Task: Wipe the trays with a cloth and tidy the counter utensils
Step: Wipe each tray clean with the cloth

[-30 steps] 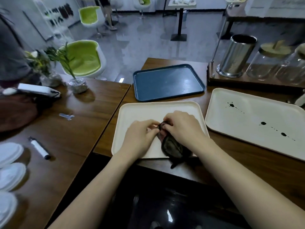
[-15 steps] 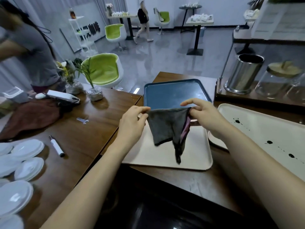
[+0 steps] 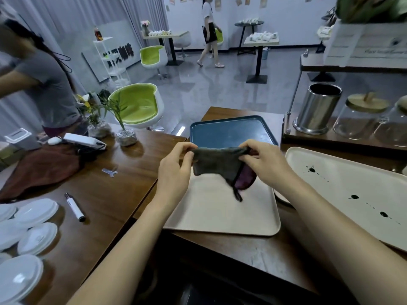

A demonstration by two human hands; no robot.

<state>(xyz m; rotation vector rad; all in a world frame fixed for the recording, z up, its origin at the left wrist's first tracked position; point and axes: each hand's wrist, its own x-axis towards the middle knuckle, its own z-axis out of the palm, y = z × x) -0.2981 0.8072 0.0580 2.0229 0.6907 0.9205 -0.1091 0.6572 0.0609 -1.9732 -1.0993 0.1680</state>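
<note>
Dark wooden bench [image 3: 259, 254] carries three trays; behind it lies a grey-floored room with green chairs and two other people well away from us.

We hold a dark grey cloth with a purple underside [image 3: 217, 165] in the air above the plain cream rectangular tray [image 3: 220, 219]. Our left hand [image 3: 176, 170] pinches its left top corner between thumb and fingers; our right hand [image 3: 263, 165] pinches the right top corner the same way. The cloth hangs stretched between them, one tail drooping toward the cream tray without clearly touching it.

Step in hand, as we judge it: opening out or refolding the cloth before wiping. No tray is under the cloth's pressure yet. The cream tray below looks clean. The larger cream tray with black ink-like spots [image 3: 352, 194] at right looks the dirtiest, so we expect the next move to call for gathering the cloth into one hand as a flat pad and pressing it down on a tray.

Edges and room: the near tray's front edge sits close to the bench edge, so hard strokes toward us could slide it off. A dark blue rectangular tray [image 3: 233, 130] lies just beyond. The steel cylinder holder [image 3: 317, 108] and glass jars [image 3: 361, 119] stand on a raised shelf at right, apart from the trays. Space above the trays is open.
</note>
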